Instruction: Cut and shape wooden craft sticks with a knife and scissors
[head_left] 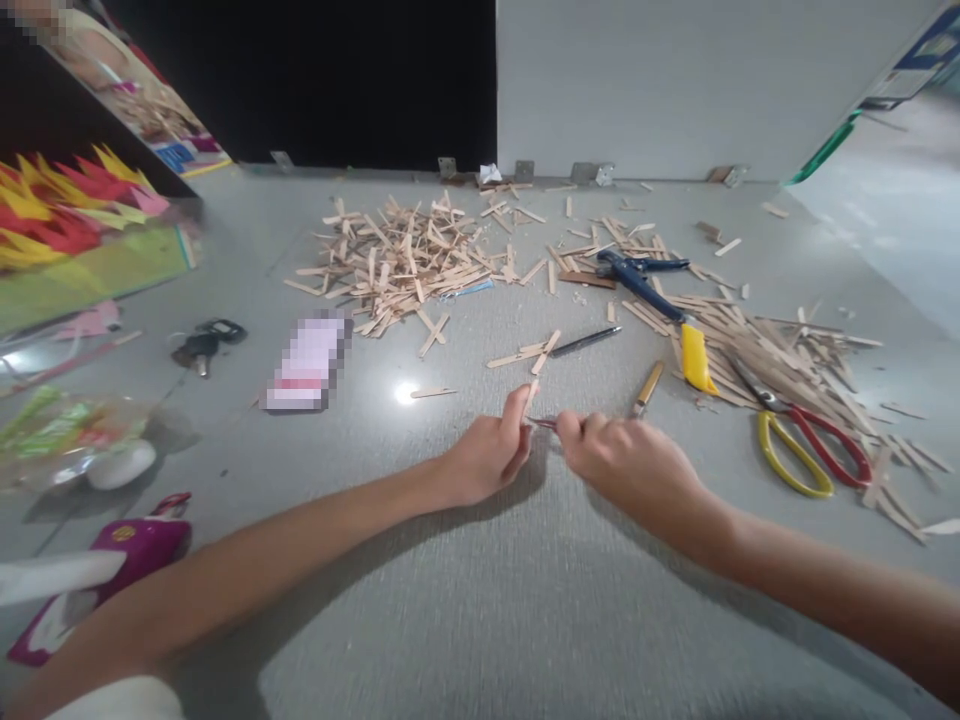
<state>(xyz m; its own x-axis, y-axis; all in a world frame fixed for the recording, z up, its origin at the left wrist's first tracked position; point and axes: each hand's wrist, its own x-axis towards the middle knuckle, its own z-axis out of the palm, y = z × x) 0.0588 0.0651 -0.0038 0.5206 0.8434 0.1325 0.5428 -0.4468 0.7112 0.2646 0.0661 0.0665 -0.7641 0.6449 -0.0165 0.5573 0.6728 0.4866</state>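
Near the middle of the grey table (pixel 450 620), my left hand (pixel 487 455) pinches a small wooden stick piece (pixel 531 398) that points upward. Just to its right, my right hand (pixel 626 455) is closed around a thin, dark reddish tool (pixel 545 423), whose tip meets the stick at my left fingers. Most of that tool is hidden in the fist. Beyond the hands lie a few crossed stick pieces (pixel 546 352) and a black pen (pixel 587 341). A cutter with a yellowish handle (pixel 651 383) rests just behind my right hand.
A pile of wooden pieces (pixel 405 255) lies at the back. To the right are blue-handled cutters (pixel 645 285), a yellow knife (pixel 696 357), scissors (pixel 814 445) and strips (pixel 795 350). A phone (pixel 309 360), keys (pixel 206 345), plastic bag (pixel 75 435) and purple object (pixel 142 540) lie left.
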